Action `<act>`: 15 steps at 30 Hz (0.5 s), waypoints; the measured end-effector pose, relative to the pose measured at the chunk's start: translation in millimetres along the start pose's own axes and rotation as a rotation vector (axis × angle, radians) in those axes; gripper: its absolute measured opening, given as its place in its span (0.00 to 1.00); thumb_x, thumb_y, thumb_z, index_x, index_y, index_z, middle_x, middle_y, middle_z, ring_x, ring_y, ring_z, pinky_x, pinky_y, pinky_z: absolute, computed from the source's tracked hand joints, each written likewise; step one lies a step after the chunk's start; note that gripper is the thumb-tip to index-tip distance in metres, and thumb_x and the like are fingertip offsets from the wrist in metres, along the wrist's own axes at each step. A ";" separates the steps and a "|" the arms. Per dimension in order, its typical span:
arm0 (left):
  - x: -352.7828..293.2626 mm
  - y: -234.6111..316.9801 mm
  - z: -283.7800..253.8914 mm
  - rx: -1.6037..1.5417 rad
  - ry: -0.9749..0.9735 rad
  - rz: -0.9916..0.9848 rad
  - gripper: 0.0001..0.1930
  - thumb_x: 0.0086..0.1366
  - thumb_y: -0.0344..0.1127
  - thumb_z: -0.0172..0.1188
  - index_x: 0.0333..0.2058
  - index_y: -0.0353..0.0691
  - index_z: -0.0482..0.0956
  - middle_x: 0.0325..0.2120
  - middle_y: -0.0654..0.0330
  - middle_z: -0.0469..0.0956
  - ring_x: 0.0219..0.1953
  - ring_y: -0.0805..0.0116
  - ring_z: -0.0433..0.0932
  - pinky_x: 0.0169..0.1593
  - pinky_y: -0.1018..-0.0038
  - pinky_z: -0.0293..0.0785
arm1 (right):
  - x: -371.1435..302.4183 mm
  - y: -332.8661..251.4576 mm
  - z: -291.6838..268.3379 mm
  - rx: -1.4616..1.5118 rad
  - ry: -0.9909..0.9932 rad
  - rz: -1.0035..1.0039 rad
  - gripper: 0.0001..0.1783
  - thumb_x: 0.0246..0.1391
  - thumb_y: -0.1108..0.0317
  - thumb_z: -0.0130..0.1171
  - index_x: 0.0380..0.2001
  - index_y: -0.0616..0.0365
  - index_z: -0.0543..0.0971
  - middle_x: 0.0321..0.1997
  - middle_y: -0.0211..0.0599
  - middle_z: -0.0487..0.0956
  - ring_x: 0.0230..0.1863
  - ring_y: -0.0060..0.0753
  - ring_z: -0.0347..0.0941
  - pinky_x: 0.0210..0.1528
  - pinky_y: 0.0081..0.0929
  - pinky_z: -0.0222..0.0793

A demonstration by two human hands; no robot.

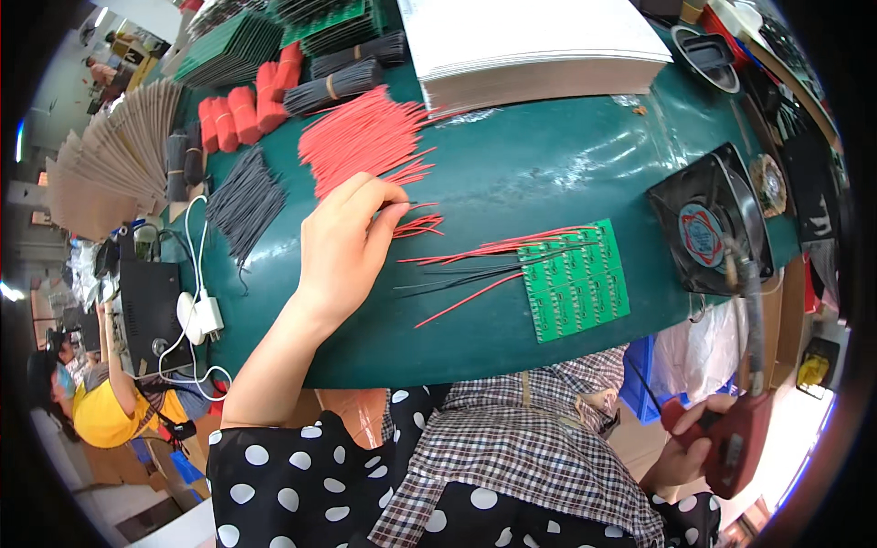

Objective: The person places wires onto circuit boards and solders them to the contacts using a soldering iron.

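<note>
My left hand (345,247) is over the left middle of the table, its thumb and forefinger pinched on a red wire (420,205) by a small group of loose red wires. Beyond it spreads a big pile of red wires (361,137); a pile of black wires (245,205) lies to its left. Right of the hand is a green circuit board panel (575,290), with several red and black wires reaching leftward from it. At the lower right my right hand (685,452) grips the red handle of a soldering gun (742,443), its long barrel pointing up beside a fan.
A black square fan (708,224) stands at the table's right. At the back are a thick stack of white sheets (539,46), bundled red wires (242,114) and green boards (233,50). White cables and a plug (208,315) lie at the left edge. A person in yellow (114,402) sits further left.
</note>
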State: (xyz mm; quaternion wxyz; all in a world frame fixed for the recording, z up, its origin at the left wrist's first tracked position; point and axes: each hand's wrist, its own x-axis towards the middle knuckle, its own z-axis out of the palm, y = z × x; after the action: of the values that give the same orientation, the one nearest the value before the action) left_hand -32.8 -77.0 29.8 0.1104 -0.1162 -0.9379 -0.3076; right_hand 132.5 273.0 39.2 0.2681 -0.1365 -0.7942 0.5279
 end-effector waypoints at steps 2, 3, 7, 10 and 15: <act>0.1 -9.4 -8.9 0.023 0.028 -0.017 0.03 0.57 0.21 0.57 0.31 0.33 0.75 0.26 0.59 0.72 0.26 0.69 0.69 0.32 0.77 0.66 | -6.2 -1.6 -1.8 0.038 -0.082 0.081 0.41 0.44 0.39 0.64 0.45 0.66 0.64 0.37 0.36 0.68 0.23 0.24 0.68 0.29 0.22 0.73; -0.5 -14.2 -14.1 0.035 0.048 -0.021 0.03 0.57 0.21 0.57 0.31 0.33 0.75 0.26 0.59 0.72 0.26 0.70 0.69 0.32 0.77 0.65 | -9.7 2.4 -4.2 0.025 -0.140 0.098 0.40 0.46 0.40 0.62 0.45 0.66 0.64 0.38 0.37 0.68 0.24 0.24 0.69 0.29 0.23 0.70; -13.9 -32.3 -30.5 -0.054 0.096 -0.169 0.02 0.57 0.21 0.57 0.30 0.33 0.75 0.25 0.62 0.72 0.27 0.75 0.68 0.33 0.79 0.65 | -21.5 13.7 -2.1 0.070 -0.204 0.143 0.39 0.49 0.39 0.59 0.46 0.65 0.64 0.41 0.37 0.67 0.25 0.24 0.69 0.28 0.24 0.61; -32.9 -44.6 -36.0 0.010 0.112 -0.244 0.02 0.57 0.22 0.57 0.30 0.33 0.75 0.25 0.62 0.72 0.27 0.76 0.68 0.33 0.80 0.64 | -23.6 14.8 0.3 0.094 -0.250 0.216 0.40 0.49 0.37 0.58 0.47 0.65 0.64 0.41 0.36 0.67 0.25 0.24 0.68 0.29 0.24 0.62; -53.7 -46.1 -37.1 0.277 0.077 -0.174 0.07 0.52 0.26 0.61 0.32 0.35 0.77 0.32 0.56 0.75 0.38 0.56 0.72 0.42 0.65 0.69 | -22.1 16.2 1.3 0.087 -0.326 0.170 0.38 0.51 0.39 0.55 0.47 0.67 0.64 0.41 0.37 0.68 0.23 0.24 0.67 0.29 0.24 0.60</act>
State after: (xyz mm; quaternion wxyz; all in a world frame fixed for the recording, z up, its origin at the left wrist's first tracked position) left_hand 10.0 -143.6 18.6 0.1342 -0.0066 -0.9730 -0.1879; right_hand 148.8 267.5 17.8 0.0957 -0.1042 -0.7893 0.5975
